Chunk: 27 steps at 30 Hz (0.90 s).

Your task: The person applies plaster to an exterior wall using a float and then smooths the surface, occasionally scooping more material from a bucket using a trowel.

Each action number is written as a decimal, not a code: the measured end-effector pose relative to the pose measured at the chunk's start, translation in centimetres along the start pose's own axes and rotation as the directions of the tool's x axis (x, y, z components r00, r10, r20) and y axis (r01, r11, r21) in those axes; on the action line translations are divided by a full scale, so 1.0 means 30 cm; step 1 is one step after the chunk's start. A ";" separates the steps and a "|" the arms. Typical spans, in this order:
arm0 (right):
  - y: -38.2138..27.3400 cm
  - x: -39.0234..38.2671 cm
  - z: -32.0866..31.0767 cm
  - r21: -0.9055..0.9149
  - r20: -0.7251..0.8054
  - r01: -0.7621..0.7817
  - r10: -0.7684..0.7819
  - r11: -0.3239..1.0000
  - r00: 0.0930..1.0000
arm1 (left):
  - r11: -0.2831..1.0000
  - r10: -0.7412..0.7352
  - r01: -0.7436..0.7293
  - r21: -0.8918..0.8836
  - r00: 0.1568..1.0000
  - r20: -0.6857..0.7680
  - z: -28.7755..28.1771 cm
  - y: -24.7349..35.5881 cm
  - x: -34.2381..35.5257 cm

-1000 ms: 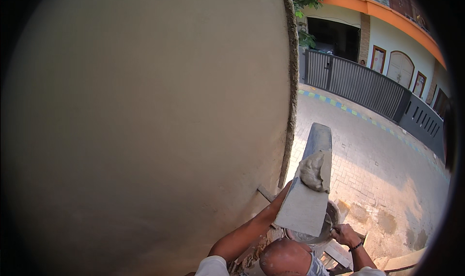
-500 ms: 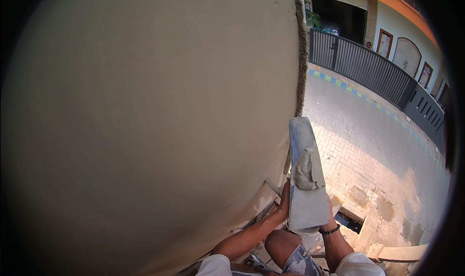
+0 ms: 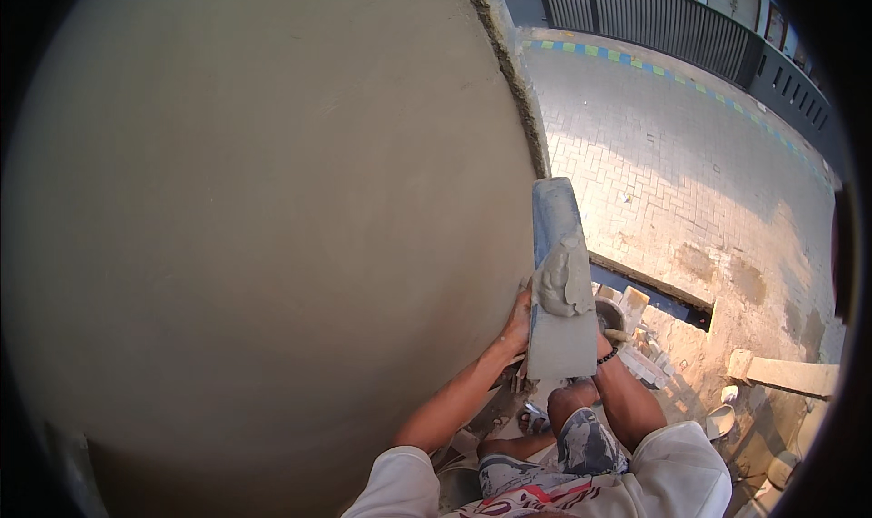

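Observation:
A long grey plastering float point(image 3: 561, 353) is held face up in front of me, beside the outer edge of a smooth plastered wall point(image 3: 272, 200). On its face sits a lump of wet grey mortar point(image 3: 565, 283). My left hand point(image 3: 520, 318) grips the float's left side, close to the wall, with its fingers partly hidden behind the board. My right hand point(image 3: 602, 343), below which a black bead bracelet circles the wrist, is closed at the float's right side; most of it is hidden by the board.
The wall ends in a rough, uneven edge point(image 3: 513, 73). Below, at right, are a round bucket point(image 3: 610, 313), broken bricks point(image 3: 647, 365) and an open drain point(image 3: 668, 298). Past the drain runs a paved street point(image 3: 663, 154) with a dark gate point(image 3: 663, 18) across it. A concrete beam point(image 3: 786, 373) lies at the right.
The view has tipped downward, so more of the ground and my legs show. Both hands still hold the float, which appears slightly higher and farther left, with the mortar still on it.

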State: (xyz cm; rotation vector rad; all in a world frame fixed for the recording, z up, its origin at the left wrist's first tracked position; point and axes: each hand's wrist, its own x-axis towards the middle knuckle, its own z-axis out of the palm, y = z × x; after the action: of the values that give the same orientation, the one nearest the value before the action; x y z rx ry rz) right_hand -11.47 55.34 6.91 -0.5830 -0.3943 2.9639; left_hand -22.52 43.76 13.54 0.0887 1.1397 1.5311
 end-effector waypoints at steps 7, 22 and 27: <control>-0.018 0.328 0.019 0.104 -0.158 0.090 -0.073 0.990 0.985 | 0.976 0.144 -0.029 0.217 0.830 -0.539 -0.184 -0.082 -0.259; -0.034 0.586 0.720 -0.352 -0.382 0.293 -0.422 0.889 0.822 | 0.958 -0.186 0.286 -0.022 0.562 -0.806 -0.253 -0.496 -0.895; -0.131 0.538 0.939 -0.721 -0.258 0.391 -0.745 0.572 0.615 | 0.969 -0.150 0.245 0.011 0.627 -0.764 -0.232 -0.441 -0.898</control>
State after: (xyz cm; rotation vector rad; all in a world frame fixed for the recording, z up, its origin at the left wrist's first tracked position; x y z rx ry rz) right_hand -37.01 54.85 27.35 -1.0503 -1.2130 1.8366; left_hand -8.38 16.42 14.71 -0.6609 1.8356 1.3082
